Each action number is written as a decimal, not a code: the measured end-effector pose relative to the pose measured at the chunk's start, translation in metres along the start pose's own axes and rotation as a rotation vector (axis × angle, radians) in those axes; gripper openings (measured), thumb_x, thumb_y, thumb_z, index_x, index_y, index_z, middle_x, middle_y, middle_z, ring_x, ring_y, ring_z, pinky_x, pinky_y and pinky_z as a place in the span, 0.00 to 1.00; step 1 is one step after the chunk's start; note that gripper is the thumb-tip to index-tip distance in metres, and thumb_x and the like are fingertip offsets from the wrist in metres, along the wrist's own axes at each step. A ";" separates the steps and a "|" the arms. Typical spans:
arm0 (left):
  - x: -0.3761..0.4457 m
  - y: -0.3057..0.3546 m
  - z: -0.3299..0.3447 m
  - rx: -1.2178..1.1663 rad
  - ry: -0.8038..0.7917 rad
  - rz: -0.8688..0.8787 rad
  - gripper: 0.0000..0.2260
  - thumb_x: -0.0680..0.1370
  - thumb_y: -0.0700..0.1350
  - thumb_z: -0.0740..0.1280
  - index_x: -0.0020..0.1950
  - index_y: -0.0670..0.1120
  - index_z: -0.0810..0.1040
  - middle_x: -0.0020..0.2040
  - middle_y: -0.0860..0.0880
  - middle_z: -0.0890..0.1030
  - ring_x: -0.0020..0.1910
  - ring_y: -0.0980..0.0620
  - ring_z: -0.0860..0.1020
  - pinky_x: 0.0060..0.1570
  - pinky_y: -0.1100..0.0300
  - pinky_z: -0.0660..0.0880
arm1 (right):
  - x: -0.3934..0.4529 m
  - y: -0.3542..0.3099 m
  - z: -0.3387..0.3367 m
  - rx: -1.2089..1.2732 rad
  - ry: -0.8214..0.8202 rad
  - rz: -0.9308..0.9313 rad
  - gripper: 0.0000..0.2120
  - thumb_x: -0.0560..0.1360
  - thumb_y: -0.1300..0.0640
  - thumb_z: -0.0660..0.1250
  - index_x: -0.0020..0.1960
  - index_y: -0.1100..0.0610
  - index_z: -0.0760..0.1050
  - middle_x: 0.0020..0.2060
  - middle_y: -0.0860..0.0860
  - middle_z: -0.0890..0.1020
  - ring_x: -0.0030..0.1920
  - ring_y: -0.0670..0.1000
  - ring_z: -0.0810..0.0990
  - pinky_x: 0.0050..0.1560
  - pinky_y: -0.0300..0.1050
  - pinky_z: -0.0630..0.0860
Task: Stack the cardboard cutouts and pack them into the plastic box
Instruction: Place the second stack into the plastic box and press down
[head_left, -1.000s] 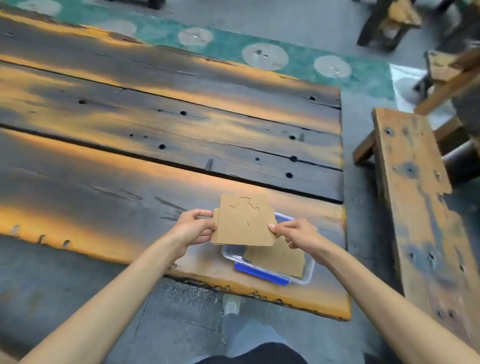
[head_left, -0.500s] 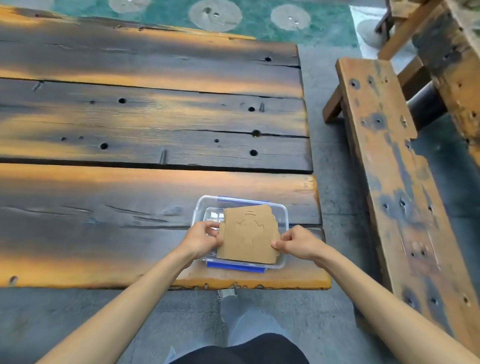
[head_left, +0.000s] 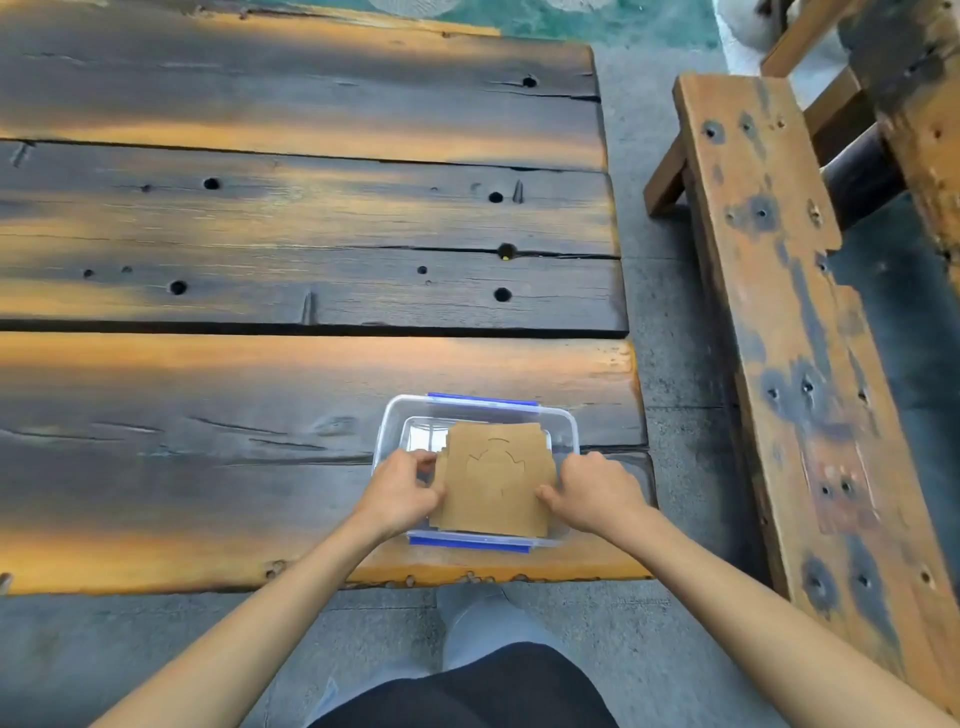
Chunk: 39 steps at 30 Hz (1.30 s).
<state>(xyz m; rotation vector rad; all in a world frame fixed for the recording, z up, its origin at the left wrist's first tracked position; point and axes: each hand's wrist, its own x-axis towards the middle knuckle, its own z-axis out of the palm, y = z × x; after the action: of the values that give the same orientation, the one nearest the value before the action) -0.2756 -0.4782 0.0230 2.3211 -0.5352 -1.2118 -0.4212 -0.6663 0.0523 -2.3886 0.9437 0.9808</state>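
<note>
A clear plastic box (head_left: 563, 423) with blue clips stands near the front right corner of the wooden table (head_left: 260, 395). A stack of brown cardboard cutouts (head_left: 496, 480) with curved cut lines on its top sheet lies tilted in the box, its near edge over the front rim. My left hand (head_left: 402, 491) grips the stack's left edge. On the right edge my right hand (head_left: 592, 493) pinches it. What lies under the stack is hidden.
A worn wooden bench (head_left: 779, 312) runs along the right of the table, with a gap of grey floor (head_left: 670, 364) between them. More wooden furniture (head_left: 904, 104) stands at the far right. My leg and shoe show below the table's front edge.
The stack went from being held above the box to lying down inside it, both hands still on its edges. The view has tilted down and closer.
</note>
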 end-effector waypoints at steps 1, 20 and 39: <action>0.003 -0.001 -0.002 0.012 0.017 -0.016 0.22 0.77 0.43 0.68 0.71 0.44 0.77 0.61 0.46 0.81 0.53 0.50 0.81 0.53 0.63 0.75 | 0.001 -0.004 -0.005 -0.064 0.086 -0.036 0.17 0.80 0.43 0.63 0.45 0.57 0.75 0.49 0.57 0.81 0.54 0.62 0.81 0.43 0.50 0.72; 0.053 0.008 -0.010 0.100 -0.317 0.092 0.13 0.73 0.59 0.71 0.48 0.51 0.78 0.41 0.49 0.80 0.39 0.51 0.78 0.36 0.56 0.73 | 0.088 -0.047 -0.018 -0.174 -0.177 -0.399 0.48 0.62 0.25 0.73 0.70 0.55 0.69 0.59 0.55 0.82 0.57 0.57 0.80 0.54 0.51 0.78; 0.065 -0.001 -0.006 0.270 -0.502 0.149 0.22 0.67 0.72 0.67 0.36 0.54 0.69 0.68 0.47 0.61 0.70 0.45 0.63 0.70 0.46 0.67 | 0.102 -0.046 -0.021 -0.253 -0.244 -0.495 0.41 0.62 0.23 0.70 0.57 0.56 0.76 0.36 0.48 0.76 0.39 0.53 0.79 0.39 0.48 0.77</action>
<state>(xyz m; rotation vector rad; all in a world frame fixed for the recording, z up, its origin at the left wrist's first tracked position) -0.2356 -0.5106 -0.0178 2.1231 -1.0808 -1.7450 -0.3244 -0.6908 -0.0035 -2.4456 0.1305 1.2004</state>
